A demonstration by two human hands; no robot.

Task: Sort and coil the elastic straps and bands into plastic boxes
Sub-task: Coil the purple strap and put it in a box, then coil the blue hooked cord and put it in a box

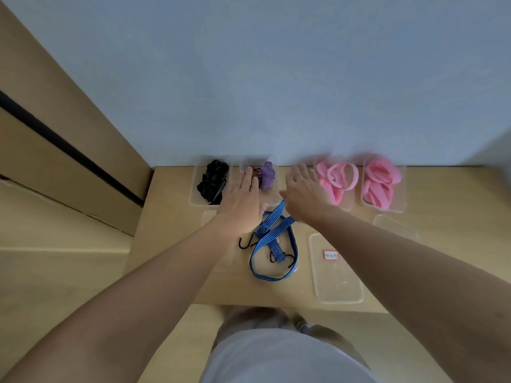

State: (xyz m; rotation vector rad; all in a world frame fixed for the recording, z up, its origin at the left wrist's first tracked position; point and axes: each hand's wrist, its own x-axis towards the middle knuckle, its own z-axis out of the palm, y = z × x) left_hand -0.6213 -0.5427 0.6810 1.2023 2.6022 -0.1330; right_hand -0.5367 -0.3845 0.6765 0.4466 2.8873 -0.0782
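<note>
A blue striped elastic strap (pixel 272 246) with black hooks lies looped in the middle of the wooden table (pixel 171 244). My left hand (pixel 243 201) hovers flat, fingers straight, over the near edge of a clear box holding purple and dark red straps (pixel 264 174). My right hand (pixel 302 190) is spread open just right of it, above the strap's far end. Further left a clear box (pixel 195 189) holds black straps (pixel 211 181). Two boxes at the right hold pink bands (pixel 336 179) and more pink bands (pixel 378 182).
A clear lid (pixel 337 275) with a red-edged label lies at the front right of the table. Another clear lid (pixel 395 226) lies further right, and a lid corner (pixel 208 217) shows under my left wrist. A grey wall rises behind the boxes.
</note>
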